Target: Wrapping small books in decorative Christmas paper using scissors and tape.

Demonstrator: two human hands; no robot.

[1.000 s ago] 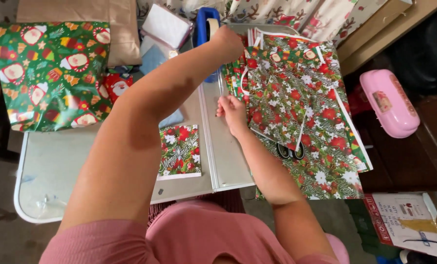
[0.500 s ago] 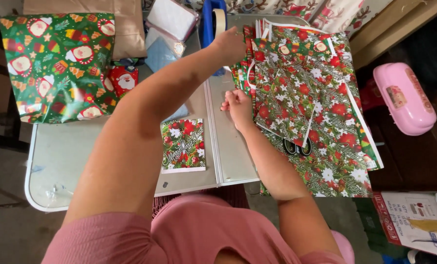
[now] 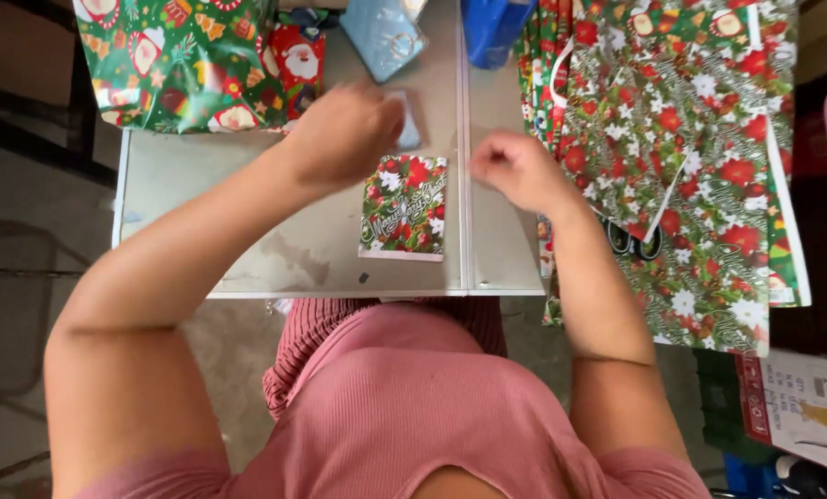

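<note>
You are hovering both hands over the grey desk (image 3: 247,231). Your left hand (image 3: 344,134) is curled shut just above-left of the small wrapped box (image 3: 404,205); I cannot tell if it is gripping sth. Your right hand (image 3: 517,168) is pinching its fingers closed, maybe on a bit of tape, too blurred to say. The box is lying flat near the desk's middle seam. Risk: the big wrapping sheet (image 3: 700,157) w/ scissors (image 3: 637,242) on it is hanging off the edge and could be sliding down.
</note>
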